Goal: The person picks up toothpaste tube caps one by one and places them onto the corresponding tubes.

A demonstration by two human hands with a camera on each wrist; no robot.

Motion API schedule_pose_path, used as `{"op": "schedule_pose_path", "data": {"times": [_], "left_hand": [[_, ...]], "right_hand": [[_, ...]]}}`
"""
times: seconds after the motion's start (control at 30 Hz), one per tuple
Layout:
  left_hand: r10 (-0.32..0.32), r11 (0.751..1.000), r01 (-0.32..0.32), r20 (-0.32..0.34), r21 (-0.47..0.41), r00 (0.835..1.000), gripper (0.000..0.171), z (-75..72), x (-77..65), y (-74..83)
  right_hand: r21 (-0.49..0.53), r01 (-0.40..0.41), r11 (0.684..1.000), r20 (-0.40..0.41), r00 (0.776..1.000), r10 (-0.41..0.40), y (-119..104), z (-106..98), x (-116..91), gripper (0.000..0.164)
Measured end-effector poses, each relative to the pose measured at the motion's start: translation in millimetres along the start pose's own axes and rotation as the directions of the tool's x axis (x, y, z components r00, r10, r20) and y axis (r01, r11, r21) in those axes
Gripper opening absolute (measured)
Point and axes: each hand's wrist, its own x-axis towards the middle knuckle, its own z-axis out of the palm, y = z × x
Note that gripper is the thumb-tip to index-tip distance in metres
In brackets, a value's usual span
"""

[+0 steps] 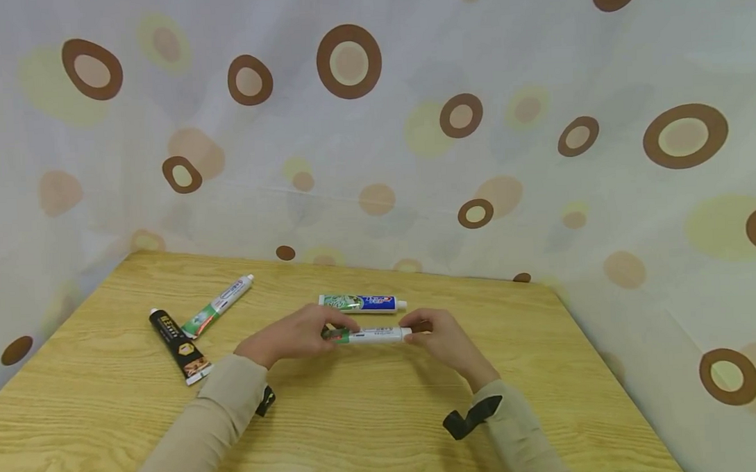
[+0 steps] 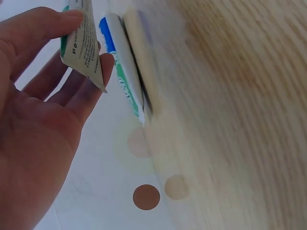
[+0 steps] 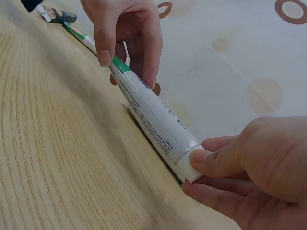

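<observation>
A white and green toothpaste tube (image 1: 376,335) lies sideways between both hands, close over the table. My left hand (image 1: 300,334) pinches its flat green end, thumb on one face and fingers on the other, as the left wrist view shows. At the white cap (image 3: 188,168), my right hand (image 1: 441,339) grips with thumb and fingers. Just behind the held tube, a blue and green toothpaste tube (image 1: 361,304) rests on the table, its cap pointing right. Part of the held tube's green end is hidden behind the left fingers.
To the left on the wooden table (image 1: 360,431) lie a black toothpaste tube (image 1: 178,344) and another white and green tube (image 1: 220,304), their ends close together. A spotted cloth (image 1: 375,146) hangs along the table's back and sides. Black straps (image 1: 472,417) hang at the wrists.
</observation>
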Motion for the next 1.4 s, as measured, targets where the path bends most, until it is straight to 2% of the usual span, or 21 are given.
{"op": "schedule_pose_path", "data": {"times": [0.17,0.67,1.0,1.4], "left_hand": [[-0.009,1.000,0.009,0.032,0.013,0.999,0.037,3.6,4.5,-5.6],[-0.045,0.997,0.044,0.006,0.060,0.999,0.037,2.2,23.9,-10.2],[-0.046,0.994,0.050,-0.039,0.096,0.998,0.041,7.7,27.6,-16.9],[-0.041,0.994,0.046,-0.042,0.102,0.998,0.036,15.3,31.7,-21.7]], "right_hand": [[-0.023,-0.011,1.000,0.002,1.000,0.011,3.4,3.7,6.1,0.017],[-0.003,-0.076,0.997,-0.045,0.996,0.076,10.7,5.6,20.1,0.018],[0.006,-0.026,1.000,-0.033,0.999,0.026,13.3,5.0,27.1,0.018],[-0.035,-0.088,0.995,-0.053,0.995,0.086,17.8,12.9,28.4,0.015]]}}
